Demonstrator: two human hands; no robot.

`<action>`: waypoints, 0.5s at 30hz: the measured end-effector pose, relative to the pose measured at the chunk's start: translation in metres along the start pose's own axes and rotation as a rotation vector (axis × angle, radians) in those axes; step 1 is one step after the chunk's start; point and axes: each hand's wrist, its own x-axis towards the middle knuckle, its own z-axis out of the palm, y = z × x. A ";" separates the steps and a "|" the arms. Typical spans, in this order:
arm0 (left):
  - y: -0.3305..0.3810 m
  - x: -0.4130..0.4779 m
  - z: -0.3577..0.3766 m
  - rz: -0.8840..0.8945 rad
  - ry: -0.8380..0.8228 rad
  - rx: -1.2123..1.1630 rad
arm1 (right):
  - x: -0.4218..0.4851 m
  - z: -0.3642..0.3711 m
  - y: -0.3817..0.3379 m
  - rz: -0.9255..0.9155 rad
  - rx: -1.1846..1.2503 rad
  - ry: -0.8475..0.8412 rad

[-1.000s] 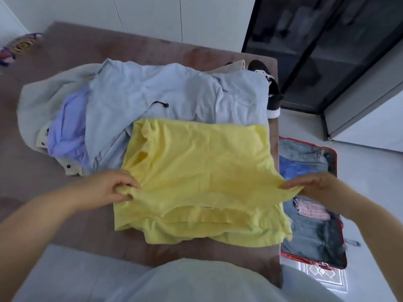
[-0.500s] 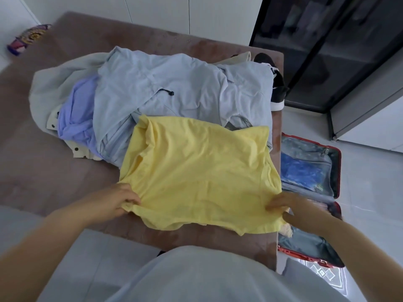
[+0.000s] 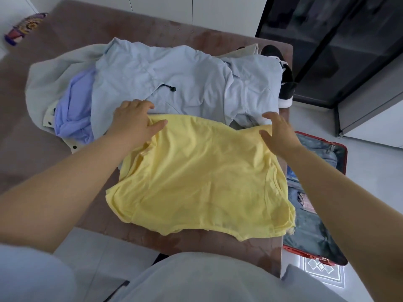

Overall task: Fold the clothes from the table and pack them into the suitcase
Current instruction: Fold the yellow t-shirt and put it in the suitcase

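L hand (image 3: pixel 135 124) & R hand (image 3: pixel 280 132) reach fwd, palms down, fingers spread loose on far corners of folded yellow shirt (image 3: pixel 202 177), on table (image 3: pixel 21 138). Suitcase (image 3: pixel 316 234) lies open on floor at right, clothes inside.

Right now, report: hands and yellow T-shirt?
Left hand, right hand open on far edge of yellow T-shirt. Shirt folded on brown table, not yet in red-rimmed suitcase. Pale blue clothes heaped behind.

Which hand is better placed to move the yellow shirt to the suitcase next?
Likely right: the right hand touches the shirt on the side nearest the suitcase; the left hand is farther off.
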 end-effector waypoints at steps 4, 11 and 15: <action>-0.003 0.008 0.004 -0.032 -0.017 0.090 | 0.019 -0.001 0.001 0.097 -0.232 -0.095; -0.038 0.014 -0.034 0.019 -0.086 0.072 | 0.011 -0.057 0.008 0.167 0.309 0.058; -0.046 0.025 -0.049 0.004 -0.018 0.064 | 0.017 -0.054 -0.012 0.168 0.312 0.231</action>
